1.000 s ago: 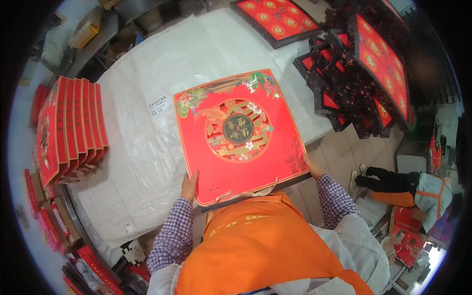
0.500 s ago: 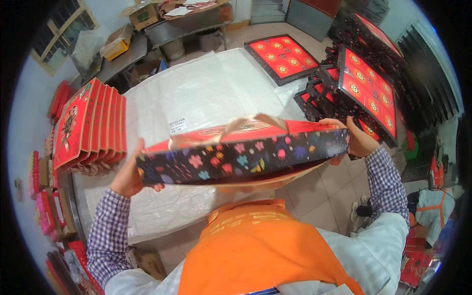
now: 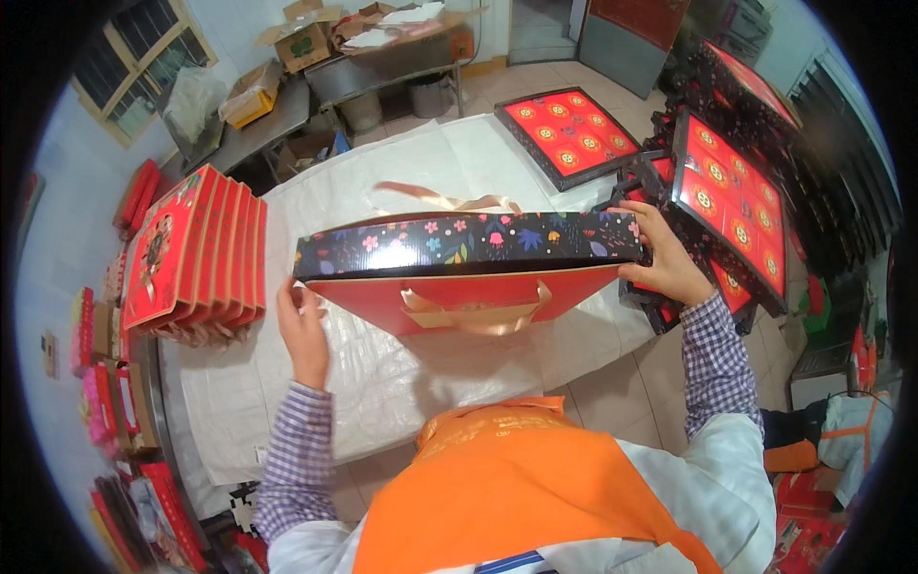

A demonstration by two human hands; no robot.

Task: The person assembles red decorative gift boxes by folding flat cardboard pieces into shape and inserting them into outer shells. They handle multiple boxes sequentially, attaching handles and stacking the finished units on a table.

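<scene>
Upright in front of me is a flat gift box, its black floral side (image 3: 469, 241) facing up and red panels (image 3: 368, 298) on its broad faces. Cream ribbon handles (image 3: 478, 323) hang on the near panel, and another ribbon loop sticks out behind. My right hand (image 3: 666, 260) grips the right end, thumb on the near side and fingers over the top corner. At the lower left corner, my left hand (image 3: 304, 330) has its fingers loosely bent and parted, close against the corner; whether they touch it is hard to see.
White sheeting (image 3: 382, 368) covers the table. Several red boxes (image 3: 196, 251) lean in a row at left. At right, black-edged trays with red packs (image 3: 732, 187) are piled up; another tray (image 3: 569, 134) lies at the far edge. Behind stand side tables with cartons (image 3: 304, 43).
The box has tipped and moved away from me, so its near red panel now shows below the floral side. My left hand slid down off the left end; my right hand still grips.
</scene>
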